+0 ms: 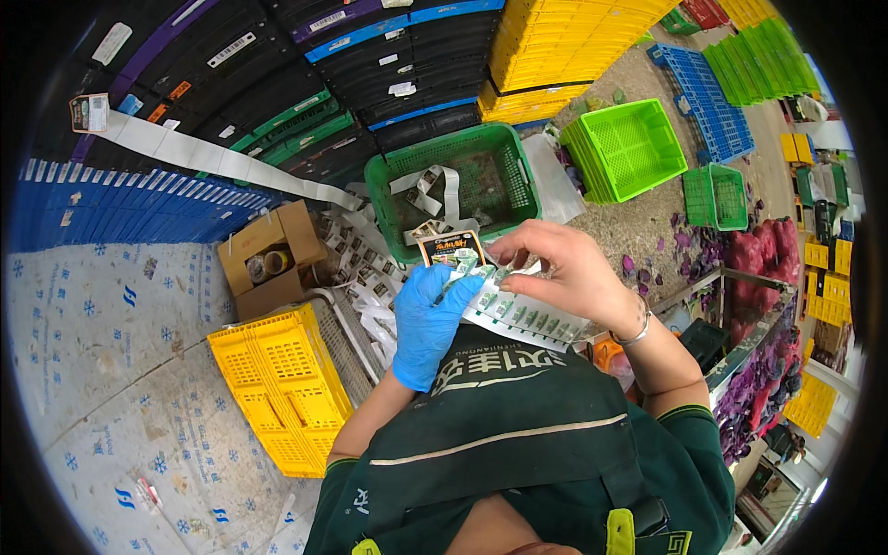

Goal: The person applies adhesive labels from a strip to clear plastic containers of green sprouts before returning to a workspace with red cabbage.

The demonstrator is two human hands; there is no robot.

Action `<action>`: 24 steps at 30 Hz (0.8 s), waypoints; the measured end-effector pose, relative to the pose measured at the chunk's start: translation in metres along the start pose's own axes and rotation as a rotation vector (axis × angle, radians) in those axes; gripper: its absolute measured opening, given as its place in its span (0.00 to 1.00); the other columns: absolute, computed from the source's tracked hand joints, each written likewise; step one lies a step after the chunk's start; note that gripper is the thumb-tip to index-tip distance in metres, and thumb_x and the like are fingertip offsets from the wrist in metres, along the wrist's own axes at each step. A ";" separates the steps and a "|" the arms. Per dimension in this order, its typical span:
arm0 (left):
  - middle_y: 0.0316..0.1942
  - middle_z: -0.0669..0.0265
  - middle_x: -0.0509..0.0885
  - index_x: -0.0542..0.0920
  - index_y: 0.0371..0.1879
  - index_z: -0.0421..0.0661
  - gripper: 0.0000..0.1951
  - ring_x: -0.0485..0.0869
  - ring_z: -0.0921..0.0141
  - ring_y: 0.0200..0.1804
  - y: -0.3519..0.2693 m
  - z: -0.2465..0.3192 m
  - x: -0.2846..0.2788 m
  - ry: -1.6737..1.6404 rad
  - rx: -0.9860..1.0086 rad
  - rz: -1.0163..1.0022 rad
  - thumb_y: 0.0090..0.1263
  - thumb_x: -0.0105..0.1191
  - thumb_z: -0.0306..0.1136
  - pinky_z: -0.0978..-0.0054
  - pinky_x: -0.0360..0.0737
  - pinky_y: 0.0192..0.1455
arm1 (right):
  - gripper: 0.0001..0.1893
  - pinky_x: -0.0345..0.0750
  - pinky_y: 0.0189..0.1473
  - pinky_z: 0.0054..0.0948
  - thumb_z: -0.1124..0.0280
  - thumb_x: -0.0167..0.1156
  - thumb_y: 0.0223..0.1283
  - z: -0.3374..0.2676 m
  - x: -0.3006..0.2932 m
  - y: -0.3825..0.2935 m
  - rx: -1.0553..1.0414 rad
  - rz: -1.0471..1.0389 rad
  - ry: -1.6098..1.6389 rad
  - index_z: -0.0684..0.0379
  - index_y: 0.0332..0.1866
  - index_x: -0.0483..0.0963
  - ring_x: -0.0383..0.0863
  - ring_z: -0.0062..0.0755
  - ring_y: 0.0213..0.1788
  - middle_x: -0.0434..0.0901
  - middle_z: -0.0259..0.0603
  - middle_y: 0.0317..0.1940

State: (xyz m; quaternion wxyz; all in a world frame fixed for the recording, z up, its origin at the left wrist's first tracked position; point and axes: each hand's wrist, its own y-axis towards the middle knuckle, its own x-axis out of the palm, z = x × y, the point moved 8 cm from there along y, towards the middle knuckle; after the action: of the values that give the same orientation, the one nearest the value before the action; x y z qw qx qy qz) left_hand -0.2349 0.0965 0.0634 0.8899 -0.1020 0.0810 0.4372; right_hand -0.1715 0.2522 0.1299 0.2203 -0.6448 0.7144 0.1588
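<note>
My left hand (431,322), in a blue glove, grips a white sheet of small green-and-white stickers (531,319) and a black printed label (451,251) with an orange edge. Over the sheet's upper edge is my bare right hand (569,274), thumb and forefinger close to the small stickers; whether it pinches one cannot be told. Just beyond both hands stands a green plastic basket (524,166), with a curled strip of labels (451,191) inside. A long white label strip (222,159) runs from the basket area up to the stacked crates on the left.
Black crates (430,66) and yellow crates (548,48) are stacked ahead. An open cardboard box (248,253) with tape rolls and a folded yellow crate (284,395) lie to the left. Lime baskets (635,149) stand right of the green one, and a metal-framed bin (746,340) is at the right.
</note>
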 end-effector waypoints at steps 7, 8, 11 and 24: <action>0.28 0.61 0.79 0.81 0.33 0.43 0.09 0.77 0.65 0.30 -0.001 0.024 0.002 0.146 0.186 0.043 0.61 0.67 0.32 0.68 0.74 0.33 | 0.10 0.78 0.36 0.26 0.76 0.68 0.53 -0.001 0.010 0.005 -0.005 -0.058 -0.137 0.58 0.41 0.77 0.83 0.29 0.35 0.81 0.36 0.37; 0.28 0.61 0.79 0.82 0.33 0.43 0.08 0.77 0.65 0.30 -0.001 0.025 0.002 0.158 0.193 0.042 0.61 0.67 0.32 0.68 0.74 0.33 | 0.10 0.78 0.35 0.26 0.76 0.68 0.53 -0.005 0.008 0.006 -0.057 -0.004 -0.153 0.58 0.40 0.77 0.83 0.29 0.34 0.81 0.36 0.36; 0.29 0.60 0.80 0.82 0.35 0.43 0.08 0.78 0.65 0.30 -0.001 0.026 0.002 0.204 0.209 0.043 0.61 0.66 0.32 0.68 0.74 0.34 | 0.09 0.78 0.32 0.28 0.75 0.68 0.52 -0.007 0.007 0.006 -0.120 0.094 -0.135 0.56 0.37 0.76 0.82 0.32 0.31 0.80 0.36 0.33; 0.38 0.58 0.84 0.85 0.44 0.51 0.07 0.82 0.59 0.39 0.000 0.001 0.008 0.155 0.126 -0.072 0.71 0.56 0.34 0.66 0.78 0.45 | 0.08 0.66 0.28 0.16 0.68 0.64 0.64 0.049 -0.014 0.003 0.337 0.080 0.519 0.60 0.35 0.75 0.70 0.10 0.26 0.73 0.25 0.21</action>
State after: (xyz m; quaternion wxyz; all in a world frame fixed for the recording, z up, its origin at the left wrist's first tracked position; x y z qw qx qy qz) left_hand -0.2303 0.1030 0.0628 0.9007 -0.0821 0.1734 0.3898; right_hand -0.1677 0.2891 0.0954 0.1280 -0.5896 0.7879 -0.1231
